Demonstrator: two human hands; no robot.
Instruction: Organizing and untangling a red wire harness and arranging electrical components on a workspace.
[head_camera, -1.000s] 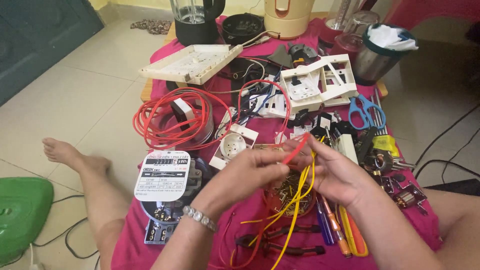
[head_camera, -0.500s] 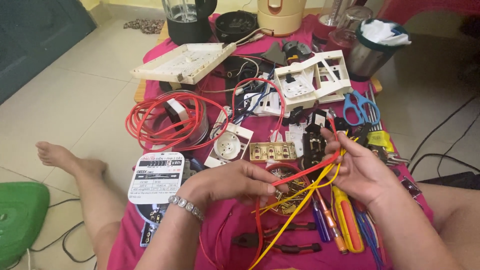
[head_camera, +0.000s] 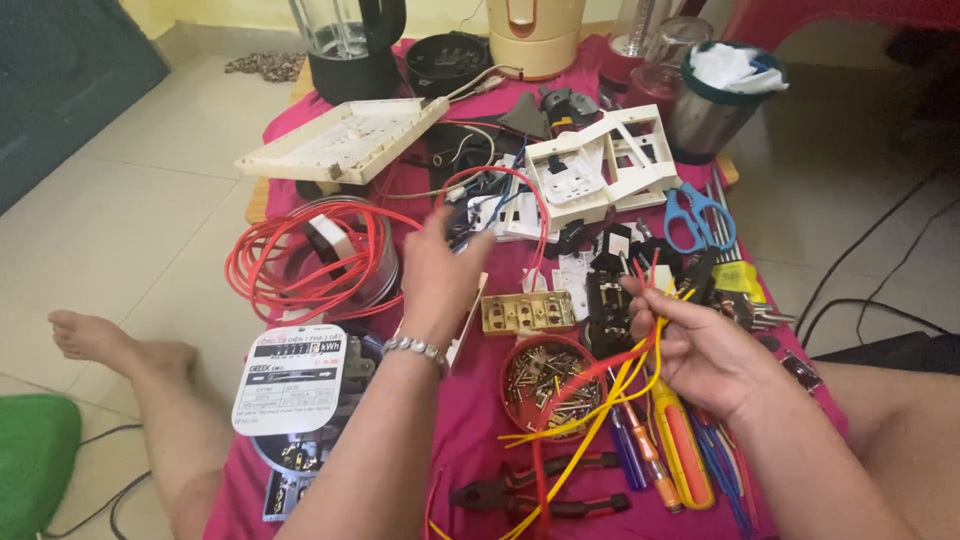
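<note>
left hand (head_camera: 440, 275) off wires now, fingers spread, reaching toward red wire coil (head_camera: 300, 262); right hand (head_camera: 700, 350) alone grips yellow-red wire bundle (head_camera: 610, 385).

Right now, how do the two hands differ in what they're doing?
The right hand is closed around a bundle of yellow and red wires; the left hand holds nothing, its fingers spread. The left hand reaches forward near the red wire coil; the right hand sits closer in. Both are bare, above the pink cloth.

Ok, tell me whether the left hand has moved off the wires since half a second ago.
Yes. The left hand has let go of the red and yellow wires and gone up the table, toward the red cable coil. The right hand holds them alone.
</note>
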